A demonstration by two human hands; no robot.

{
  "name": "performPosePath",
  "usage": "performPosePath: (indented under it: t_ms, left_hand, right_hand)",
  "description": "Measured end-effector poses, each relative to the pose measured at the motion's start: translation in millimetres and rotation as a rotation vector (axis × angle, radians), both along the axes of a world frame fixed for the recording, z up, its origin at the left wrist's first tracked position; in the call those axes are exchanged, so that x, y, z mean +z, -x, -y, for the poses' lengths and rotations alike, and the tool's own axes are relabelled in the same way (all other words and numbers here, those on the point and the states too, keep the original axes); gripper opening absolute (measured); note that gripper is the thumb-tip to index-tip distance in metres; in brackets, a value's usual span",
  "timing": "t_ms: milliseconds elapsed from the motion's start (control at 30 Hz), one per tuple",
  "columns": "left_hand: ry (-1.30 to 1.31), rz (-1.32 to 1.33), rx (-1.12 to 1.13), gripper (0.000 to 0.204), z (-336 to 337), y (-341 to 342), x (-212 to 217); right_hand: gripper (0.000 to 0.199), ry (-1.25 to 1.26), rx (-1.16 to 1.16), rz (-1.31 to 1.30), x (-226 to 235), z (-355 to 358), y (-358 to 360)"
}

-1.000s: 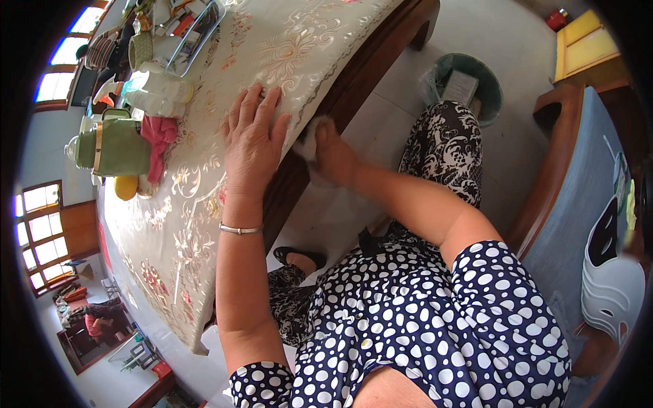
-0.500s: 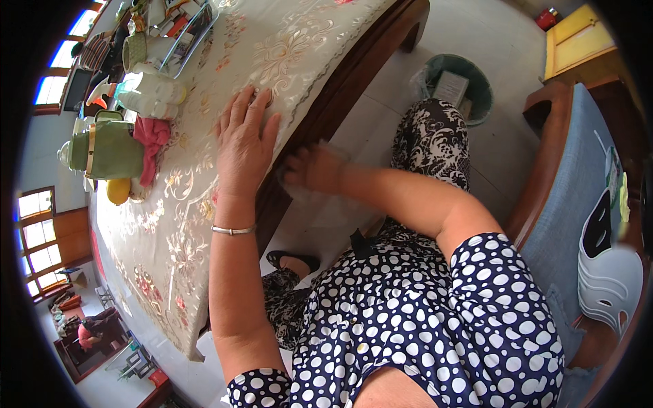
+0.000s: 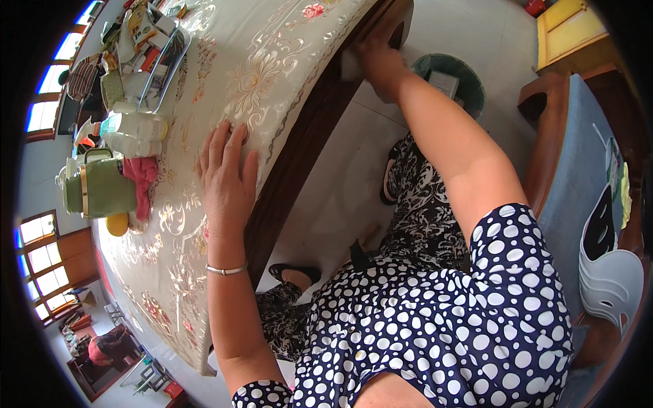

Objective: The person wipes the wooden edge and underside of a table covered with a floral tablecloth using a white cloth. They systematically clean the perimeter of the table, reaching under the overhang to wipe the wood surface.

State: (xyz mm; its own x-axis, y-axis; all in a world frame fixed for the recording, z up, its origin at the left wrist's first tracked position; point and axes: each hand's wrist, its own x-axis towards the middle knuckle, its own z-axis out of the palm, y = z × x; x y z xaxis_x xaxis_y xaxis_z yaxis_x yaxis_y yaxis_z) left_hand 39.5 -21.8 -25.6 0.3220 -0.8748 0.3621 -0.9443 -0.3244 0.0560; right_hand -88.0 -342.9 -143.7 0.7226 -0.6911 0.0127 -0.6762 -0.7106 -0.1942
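The right hand (image 3: 382, 66) has gone from the near part of the table's dark wooden edge (image 3: 299, 160) to the far end, close to the table leg, and the right leg (image 3: 428, 194) has dropped back from the green bin (image 3: 483, 92). That hand is curled around a pale cloth (image 3: 349, 67), with a bit poking out by the fingers against the wood. It's blurry, so I can't tell how tight the squeeze is. The cloth looks light, soft and floppy to me. It shouldn't break if squashed, but a loose corner could slip out, so I'd bunch it up and hold the middle under the palm. The left hand (image 3: 228, 180) lies flat with its fingers out, holding nothing that I can see, on the shiny flowery tablecloth (image 3: 255, 78), just as it did a moment ago. Farther over on the table, a green jug (image 3: 112, 187) sits by a pink cloth (image 3: 140, 183). On the other side is a blue seat (image 3: 564, 156).
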Motion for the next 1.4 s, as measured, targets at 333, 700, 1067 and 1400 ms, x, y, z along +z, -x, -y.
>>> performPosePath:
  t_ms: [333, 700, 1067, 1400]
  left_hand:
    - [-0.021, -0.017, -0.02, 0.041, 5.5, 2.0, 2.1]
    - [0.02, 0.019, -0.015, 0.038, 8.3, 4.7, 2.5]
    - [0.065, -0.004, -0.022, 0.038, 8.2, 4.5, 2.0]
    - [0.081, -0.008, -0.037, 0.036, 1.9, 1.1, 0.2]
  right_hand:
    - [0.068, -0.927, -0.757, 0.979, -59.5, 83.2, -27.5]
    - [0.044, -0.7, -0.266, 0.359, -78.4, -3.2, -60.5]
    - [0.056, -0.539, 0.098, 0.365, -209.8, -219.6, -46.8]
    - [0.047, -1.257, 0.149, 0.028, -204.9, -368.6, -59.0]
